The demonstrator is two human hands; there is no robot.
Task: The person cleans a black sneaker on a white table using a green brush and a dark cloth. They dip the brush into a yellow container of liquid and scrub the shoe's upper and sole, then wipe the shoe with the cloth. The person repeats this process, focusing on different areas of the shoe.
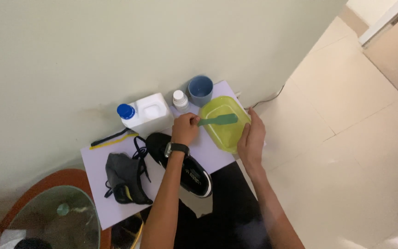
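My left hand, with a black watch on its wrist, is closed on the handle of a green brush that reaches over a yellow-green plastic basin. My right hand rests against the basin's right rim and steadies it. Under my left forearm lies a black shoe with a white sole on the pale lilac table. A second dark shoe with loose black laces lies to its left.
A white jug with a blue cap, a small white bottle and a blue cup stand along the wall. A black and yellow brush lies at the table's back left. A glass-topped round table is lower left. Tiled floor spreads right.
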